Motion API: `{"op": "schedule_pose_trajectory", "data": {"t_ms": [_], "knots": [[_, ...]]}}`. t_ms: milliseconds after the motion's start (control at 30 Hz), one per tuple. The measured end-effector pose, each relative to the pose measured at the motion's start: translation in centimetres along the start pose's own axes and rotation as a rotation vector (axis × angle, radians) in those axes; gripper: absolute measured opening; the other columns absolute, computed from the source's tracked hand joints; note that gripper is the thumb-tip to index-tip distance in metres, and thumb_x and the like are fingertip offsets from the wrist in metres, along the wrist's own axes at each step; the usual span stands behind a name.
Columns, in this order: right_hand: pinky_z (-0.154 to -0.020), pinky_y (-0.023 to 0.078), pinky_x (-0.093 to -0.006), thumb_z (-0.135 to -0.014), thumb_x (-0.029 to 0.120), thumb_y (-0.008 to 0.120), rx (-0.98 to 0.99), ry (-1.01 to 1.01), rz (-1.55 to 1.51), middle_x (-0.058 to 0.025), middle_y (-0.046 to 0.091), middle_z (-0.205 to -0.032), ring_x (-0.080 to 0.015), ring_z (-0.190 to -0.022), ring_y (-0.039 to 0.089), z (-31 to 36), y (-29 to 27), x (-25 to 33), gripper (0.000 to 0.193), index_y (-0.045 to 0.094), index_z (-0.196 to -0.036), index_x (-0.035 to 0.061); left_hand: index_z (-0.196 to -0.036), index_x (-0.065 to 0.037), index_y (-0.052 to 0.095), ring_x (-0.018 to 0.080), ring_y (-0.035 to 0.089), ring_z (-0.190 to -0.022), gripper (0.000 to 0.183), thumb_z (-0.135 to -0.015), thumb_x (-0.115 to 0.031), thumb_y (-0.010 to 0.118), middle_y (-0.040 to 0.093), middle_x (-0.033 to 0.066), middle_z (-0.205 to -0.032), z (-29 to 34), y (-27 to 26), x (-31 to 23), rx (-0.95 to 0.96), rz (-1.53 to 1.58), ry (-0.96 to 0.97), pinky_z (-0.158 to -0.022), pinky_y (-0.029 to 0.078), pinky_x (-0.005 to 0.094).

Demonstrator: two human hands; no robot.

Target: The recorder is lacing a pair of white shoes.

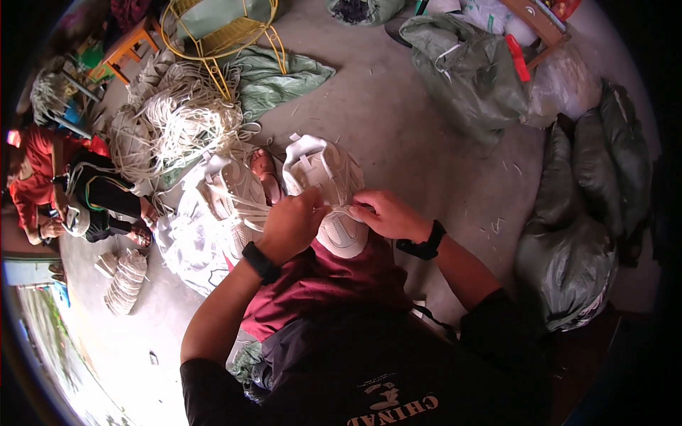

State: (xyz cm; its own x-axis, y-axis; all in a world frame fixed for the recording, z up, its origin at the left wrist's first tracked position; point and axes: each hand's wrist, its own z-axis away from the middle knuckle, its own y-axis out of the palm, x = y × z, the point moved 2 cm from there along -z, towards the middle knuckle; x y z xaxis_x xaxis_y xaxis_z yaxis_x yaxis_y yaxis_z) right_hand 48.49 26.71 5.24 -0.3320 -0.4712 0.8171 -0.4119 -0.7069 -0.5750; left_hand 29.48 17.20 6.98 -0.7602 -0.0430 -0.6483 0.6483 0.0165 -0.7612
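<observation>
A pale sneaker (342, 236) rests on my lap, its toe toward me and its heel pull tab away from me. My left hand (293, 221) is closed at the left side of its lacing, fingertips pinched on a shoelace. From the other side my right hand (388, 215) bends over the lacing, thumb and finger closed on the lace near the toe. The lace ends between the fingers are too small to follow. A second pale sneaker (234, 192) sits just left of my left hand, with loose lace hanging over its front.
White plastic wrapping (186, 245) lies beside the second sneaker. Beyond it is a big heap of pale laces (188, 106), near a yellow-framed chair (220, 50). A person in red (42, 170) sits at the left, handling a shoe. Dark green sacks (565, 263) stand at the right.
</observation>
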Motion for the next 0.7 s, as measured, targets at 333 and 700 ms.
{"op": "schedule_pose_trajectory", "data": {"t_ms": [333, 700], "knots": [[-0.063, 0.043, -0.043, -0.09, 0.015, 0.056, -0.007, -0.005, -0.053, -0.0227, 0.057, -0.077, -0.0399, -0.07, 0.055, 0.2, -1.7, -2.6, 0.02, 0.054, -0.083, -0.0037, -0.099, -0.006, 0.056, 0.0364, 0.064, -0.064, 0.01, -0.093, -0.013, 0.054, 0.067, 0.015, -0.076, 1.6, -8.4, 4.7, -0.418, -0.435, -0.08, -0.054, 0.049, 0.0434], [-0.061, 0.042, -0.0387, -0.093, 0.014, 0.054, 0.006, -0.068, -0.048, -0.02, 0.051, -0.072, -0.0314, -0.063, 0.047, -0.2, -0.9, -2.2, 0.02, 0.054, -0.085, -0.0036, -0.105, -0.004, 0.061, 0.0198, 0.05, -0.049, 0.017, -0.089, -0.008, 0.062, 0.052, 0.0102, -0.059, 1.5, -3.1, 3.4, -0.356, 0.025, -0.043, -0.05, 0.041, 0.0361]]}}
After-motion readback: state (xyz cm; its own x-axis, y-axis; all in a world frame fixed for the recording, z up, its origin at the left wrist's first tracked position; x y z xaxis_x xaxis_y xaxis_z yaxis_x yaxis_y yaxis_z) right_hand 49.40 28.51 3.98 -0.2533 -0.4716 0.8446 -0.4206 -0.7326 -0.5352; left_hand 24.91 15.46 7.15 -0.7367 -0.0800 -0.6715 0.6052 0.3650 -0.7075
